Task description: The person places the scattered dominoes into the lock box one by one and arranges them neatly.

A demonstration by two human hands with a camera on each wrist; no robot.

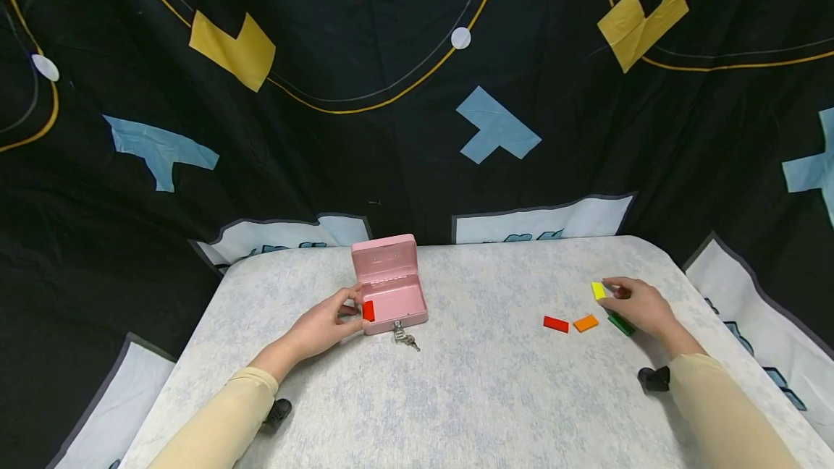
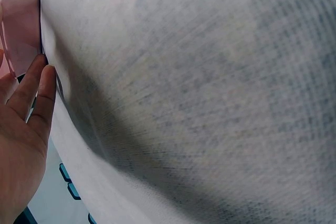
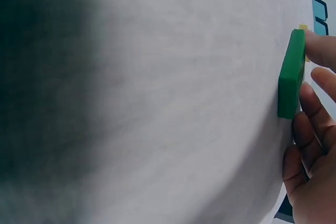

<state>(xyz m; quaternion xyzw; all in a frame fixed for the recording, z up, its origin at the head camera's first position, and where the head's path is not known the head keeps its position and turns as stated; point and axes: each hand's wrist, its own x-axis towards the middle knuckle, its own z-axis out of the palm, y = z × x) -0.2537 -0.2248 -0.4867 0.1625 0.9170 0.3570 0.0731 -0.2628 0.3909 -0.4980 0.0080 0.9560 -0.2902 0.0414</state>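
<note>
A pink cash box [image 1: 394,302] stands on the table with its lid raised. My left hand [image 1: 321,324] holds its left side, thumb near the front corner and index finger at the rim farther back. Inside that side is a flat red block [image 1: 368,311]. Over on the right, my right hand [image 1: 641,306] pinches a yellow block [image 1: 597,291] between thumb and index finger. A green block [image 3: 292,74] lies on the table beneath that hand, partly hidden by it in the head view. Keys [image 1: 407,339] hang from the lock at the box's front.
An orange block [image 1: 586,323] and a second red block [image 1: 556,323] lie left of the green one. The pale patterned table [image 1: 482,396] ends at a black cloth backdrop [image 1: 365,165] with paper shapes.
</note>
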